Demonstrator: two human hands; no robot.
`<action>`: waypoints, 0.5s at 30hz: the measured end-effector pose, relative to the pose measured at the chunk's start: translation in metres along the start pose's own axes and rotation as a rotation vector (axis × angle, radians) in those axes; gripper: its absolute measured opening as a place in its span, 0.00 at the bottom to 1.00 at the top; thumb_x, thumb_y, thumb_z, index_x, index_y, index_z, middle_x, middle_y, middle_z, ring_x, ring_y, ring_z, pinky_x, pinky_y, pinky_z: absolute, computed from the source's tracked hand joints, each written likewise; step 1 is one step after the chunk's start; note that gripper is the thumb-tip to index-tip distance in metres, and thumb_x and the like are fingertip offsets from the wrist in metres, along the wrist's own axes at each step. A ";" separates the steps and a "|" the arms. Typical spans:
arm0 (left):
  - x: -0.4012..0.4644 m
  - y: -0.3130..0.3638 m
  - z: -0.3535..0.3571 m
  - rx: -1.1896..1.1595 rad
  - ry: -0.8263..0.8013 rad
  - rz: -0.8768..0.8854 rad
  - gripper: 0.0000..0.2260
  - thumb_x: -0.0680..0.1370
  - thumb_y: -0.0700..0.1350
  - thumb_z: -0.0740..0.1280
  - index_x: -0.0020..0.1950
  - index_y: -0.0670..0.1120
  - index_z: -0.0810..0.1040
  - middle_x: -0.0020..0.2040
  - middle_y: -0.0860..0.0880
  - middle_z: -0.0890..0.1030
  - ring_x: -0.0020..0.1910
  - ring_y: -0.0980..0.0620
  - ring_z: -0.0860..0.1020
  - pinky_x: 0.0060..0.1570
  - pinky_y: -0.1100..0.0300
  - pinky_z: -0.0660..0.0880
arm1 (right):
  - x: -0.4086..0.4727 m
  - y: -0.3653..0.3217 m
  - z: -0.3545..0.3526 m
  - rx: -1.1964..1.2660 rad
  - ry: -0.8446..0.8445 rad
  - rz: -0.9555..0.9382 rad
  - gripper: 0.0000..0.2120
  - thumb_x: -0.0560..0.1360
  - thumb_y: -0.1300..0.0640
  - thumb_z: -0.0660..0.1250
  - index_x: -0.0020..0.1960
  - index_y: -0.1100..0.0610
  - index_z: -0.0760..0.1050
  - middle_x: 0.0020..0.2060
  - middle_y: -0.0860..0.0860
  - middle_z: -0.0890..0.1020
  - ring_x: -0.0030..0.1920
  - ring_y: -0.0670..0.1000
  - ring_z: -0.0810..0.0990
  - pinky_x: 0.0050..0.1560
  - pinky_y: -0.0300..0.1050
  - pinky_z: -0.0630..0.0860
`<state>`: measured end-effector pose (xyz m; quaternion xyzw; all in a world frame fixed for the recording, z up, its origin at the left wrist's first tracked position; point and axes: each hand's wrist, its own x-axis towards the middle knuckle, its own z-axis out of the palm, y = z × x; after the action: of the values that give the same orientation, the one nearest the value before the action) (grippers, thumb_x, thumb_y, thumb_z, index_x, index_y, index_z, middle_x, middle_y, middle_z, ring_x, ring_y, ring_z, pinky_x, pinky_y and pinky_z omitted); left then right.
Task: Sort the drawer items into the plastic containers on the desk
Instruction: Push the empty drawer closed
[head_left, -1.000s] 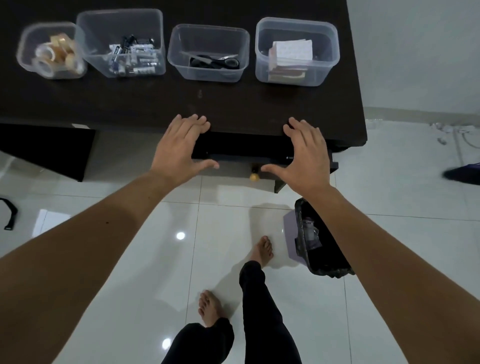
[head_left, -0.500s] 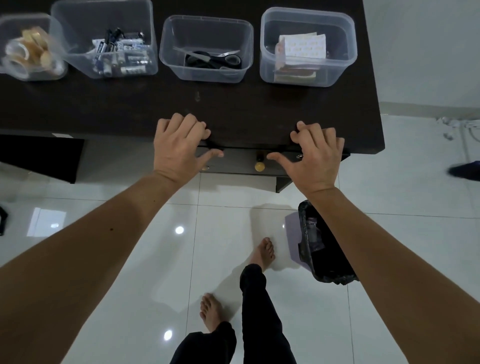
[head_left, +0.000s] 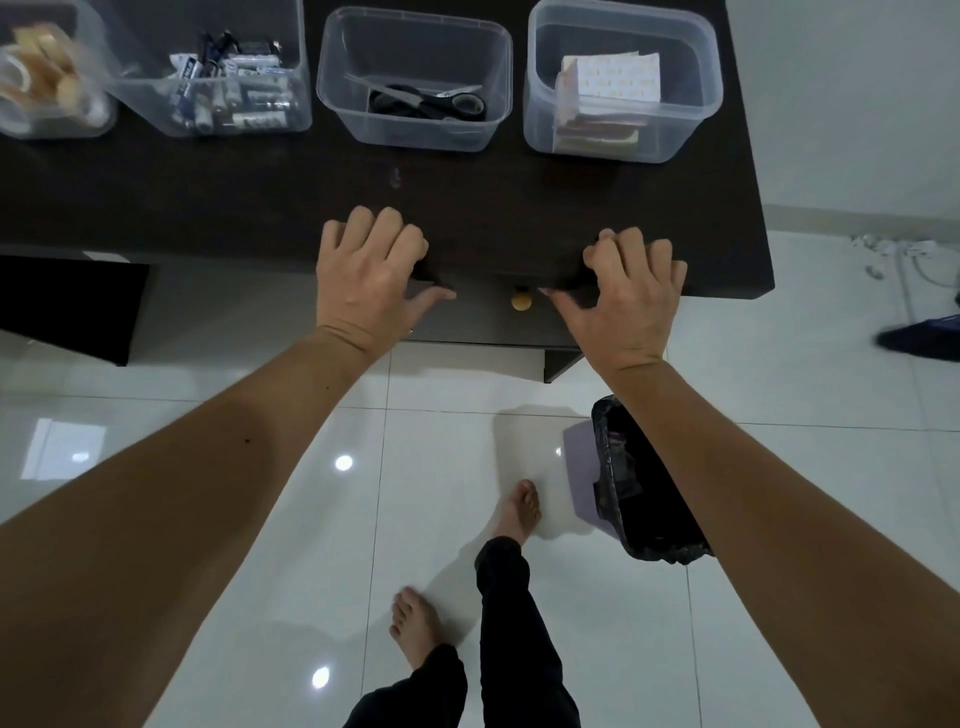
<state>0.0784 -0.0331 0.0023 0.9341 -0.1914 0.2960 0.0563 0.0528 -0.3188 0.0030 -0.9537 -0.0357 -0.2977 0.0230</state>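
Note:
Four clear plastic containers stand in a row at the back of the dark desk (head_left: 208, 197). From left to right they hold tape rolls (head_left: 41, 83), batteries (head_left: 234, 98), black scissors (head_left: 426, 101) and paper notes (head_left: 608, 88). The drawer front (head_left: 483, 325) with its round wooden knob (head_left: 520, 301) sits almost flush under the desk's front edge. My left hand (head_left: 369, 280) and my right hand (head_left: 628, 301) flank the knob. Their fingers curl onto the desk top and their thumbs press the drawer front. Neither hand holds an item. The drawer's inside is hidden.
A bin lined with a black bag (head_left: 639, 499) stands on the white tiled floor under my right forearm. My bare feet (head_left: 519, 512) are below the drawer. A dark object (head_left: 919, 335) and cables (head_left: 914, 260) lie on the floor at the right.
The drawer has slid in under the desk until only its front and knob show. Both hands moved forward with it, and their fingers went from spread to curled on the desk edge.

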 end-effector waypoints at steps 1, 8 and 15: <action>-0.001 0.002 -0.002 -0.002 -0.003 -0.014 0.26 0.72 0.68 0.74 0.47 0.45 0.74 0.43 0.44 0.75 0.43 0.42 0.73 0.42 0.49 0.68 | -0.001 -0.001 -0.002 0.010 -0.021 0.008 0.26 0.72 0.33 0.74 0.52 0.55 0.78 0.52 0.54 0.82 0.47 0.59 0.77 0.46 0.54 0.70; 0.003 0.009 -0.016 -0.073 -0.015 -0.073 0.25 0.80 0.68 0.67 0.45 0.45 0.77 0.42 0.45 0.76 0.42 0.41 0.75 0.41 0.50 0.68 | 0.000 -0.007 -0.022 0.199 -0.065 0.093 0.27 0.77 0.30 0.66 0.51 0.55 0.81 0.52 0.53 0.82 0.49 0.60 0.75 0.47 0.54 0.70; 0.009 0.016 -0.025 -0.096 -0.121 -0.121 0.23 0.79 0.66 0.69 0.44 0.45 0.77 0.42 0.46 0.76 0.43 0.42 0.74 0.41 0.49 0.69 | 0.004 -0.008 -0.027 0.184 -0.142 0.115 0.26 0.78 0.30 0.67 0.50 0.55 0.81 0.52 0.53 0.81 0.48 0.58 0.73 0.46 0.53 0.70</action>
<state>0.0655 -0.0455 0.0283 0.9564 -0.1513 0.2257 0.1071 0.0400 -0.3126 0.0280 -0.9668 -0.0096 -0.2228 0.1250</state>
